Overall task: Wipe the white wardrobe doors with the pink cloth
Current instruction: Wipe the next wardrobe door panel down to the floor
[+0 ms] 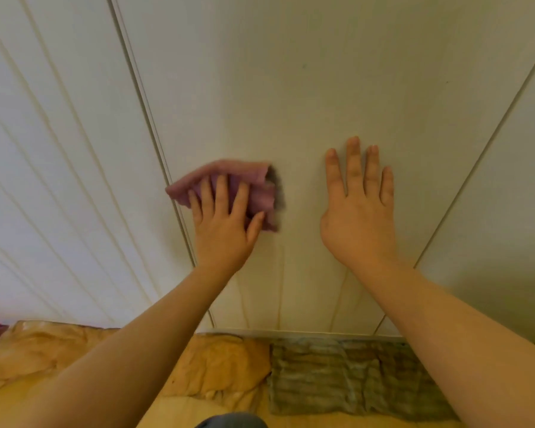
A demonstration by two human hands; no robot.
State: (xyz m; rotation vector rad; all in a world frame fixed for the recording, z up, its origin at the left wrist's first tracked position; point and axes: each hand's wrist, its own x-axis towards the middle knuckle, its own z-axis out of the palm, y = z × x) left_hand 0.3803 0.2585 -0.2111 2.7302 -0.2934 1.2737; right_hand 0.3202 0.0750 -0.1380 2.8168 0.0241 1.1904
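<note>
Plainly the pink cloth [255, 183] is light, soft and limp, so it will probably handle best under a flat palm, since a corner pinch would let it bunch on the smooth white wardrobe door [291, 88]. It lies just right of the door seam [149, 118], pressed to the panel by the left hand [223, 233], whose fingers are spread and nearly straight. Farther right of the seam, the right hand [359, 217] rests flat on the door, holding nothing.

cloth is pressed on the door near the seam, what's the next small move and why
Probably slide the left hand and pink cloth upward along the wardrobe door: straight fingers press the cloth flat beside the left seam, bare panel lies above, and the right hand, flat on the door, blocks a sideways stroke.
</note>
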